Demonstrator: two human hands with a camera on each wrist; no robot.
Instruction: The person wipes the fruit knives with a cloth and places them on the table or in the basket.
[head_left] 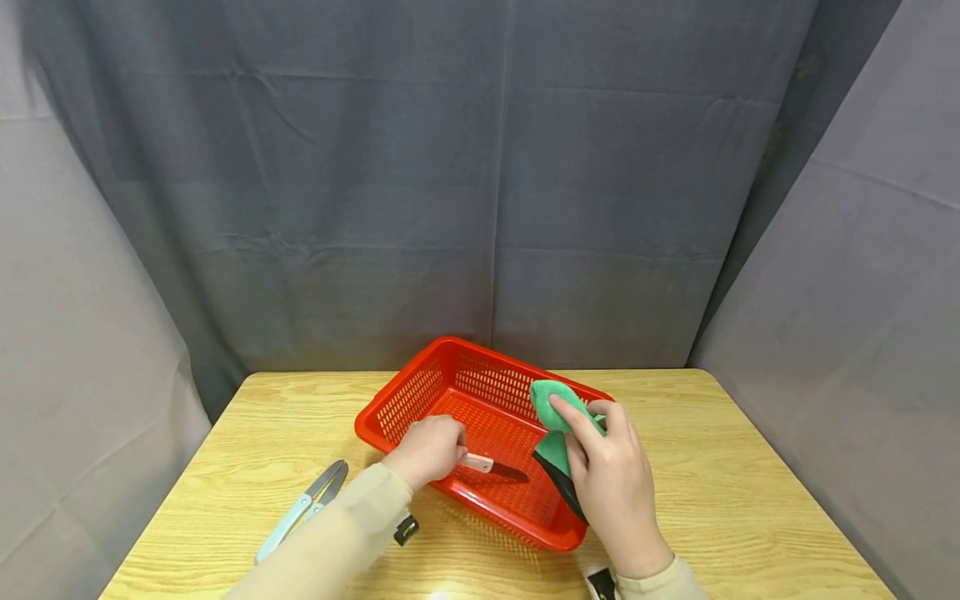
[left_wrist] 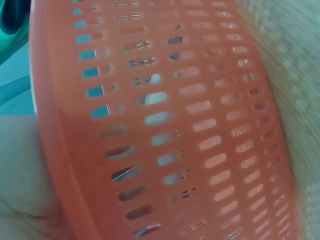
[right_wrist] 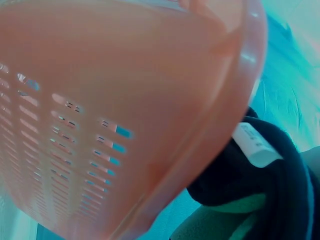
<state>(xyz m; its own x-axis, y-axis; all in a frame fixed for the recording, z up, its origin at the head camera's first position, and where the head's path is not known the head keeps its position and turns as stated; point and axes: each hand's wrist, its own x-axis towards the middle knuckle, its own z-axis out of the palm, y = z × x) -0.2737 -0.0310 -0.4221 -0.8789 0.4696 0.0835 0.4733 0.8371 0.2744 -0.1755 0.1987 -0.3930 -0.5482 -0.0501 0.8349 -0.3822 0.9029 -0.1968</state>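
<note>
My left hand (head_left: 431, 447) reaches over the near left rim of a red plastic basket (head_left: 480, 497) and grips a small knife (head_left: 480, 463) by its pale handle. The knife's dark blade points right, inside the basket. In the left wrist view the basket wall (left_wrist: 190, 125) covers most of the work, and only part of the hand (left_wrist: 25, 175) shows. A green cloth with a black part (head_left: 555, 402) is pinched in my right hand (head_left: 615, 475) over the basket's right end. The right wrist view shows the cloth's black part (right_wrist: 280, 145) with a white tag.
A cutting tool with two grey blades and light blue handles (head_left: 288, 525) lies on the wooden table (head_left: 750, 500), left of the basket and partly behind my left sleeve. Grey curtains (head_left: 375, 167) hang behind the table and on both sides.
</note>
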